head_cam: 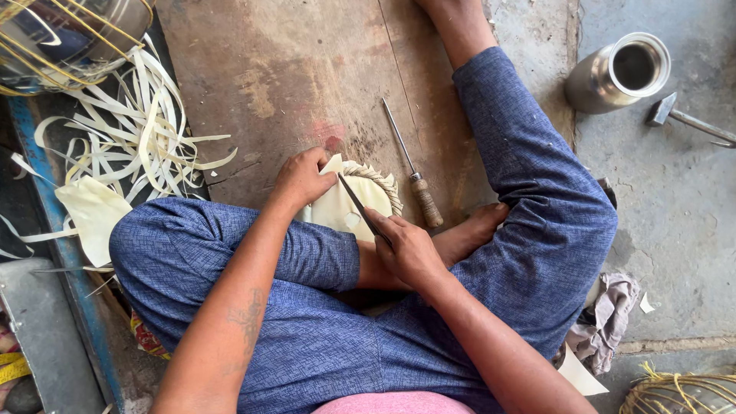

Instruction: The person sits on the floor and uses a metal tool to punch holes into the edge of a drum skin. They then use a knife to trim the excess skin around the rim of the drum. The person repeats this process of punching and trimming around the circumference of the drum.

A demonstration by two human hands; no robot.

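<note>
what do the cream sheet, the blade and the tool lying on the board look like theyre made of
The cream sheet in the left hand looks like a thin, matte, stiff leaf or fibre material, with a braided edge. The blade in the right hand looks like dark, dull metal. The tool on the board has a thin grey metal rod and a brown handle, probably wood.

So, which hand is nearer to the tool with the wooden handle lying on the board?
The right hand. It holds a knife just left of the tool, close to its handle. The left hand presses the pale sheet farther left, beyond the knife.
</note>
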